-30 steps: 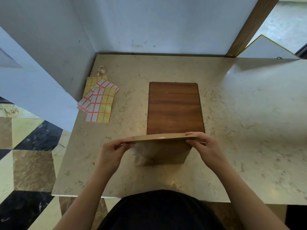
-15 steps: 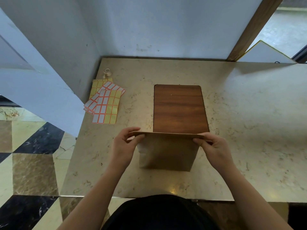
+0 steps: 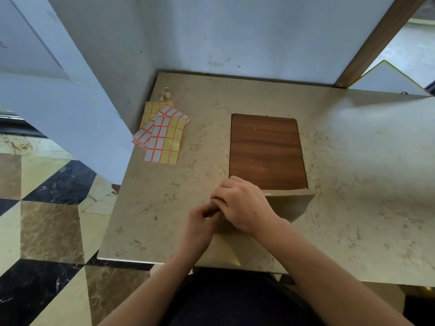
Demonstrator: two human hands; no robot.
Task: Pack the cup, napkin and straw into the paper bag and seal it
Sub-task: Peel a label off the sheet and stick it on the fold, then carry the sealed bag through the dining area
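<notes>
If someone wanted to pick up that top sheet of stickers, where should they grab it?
Probably by the near edge of the sticker sheet, coming from the person's side. It lies flat on the counter, its far end overlapping the other sheets, while the near edge and corners lie free on bare counter for a fingertip to lift and pinch.

brown paper bag (image 3: 290, 205), upright on the counter, top folded flat (contents hidden)
</notes>
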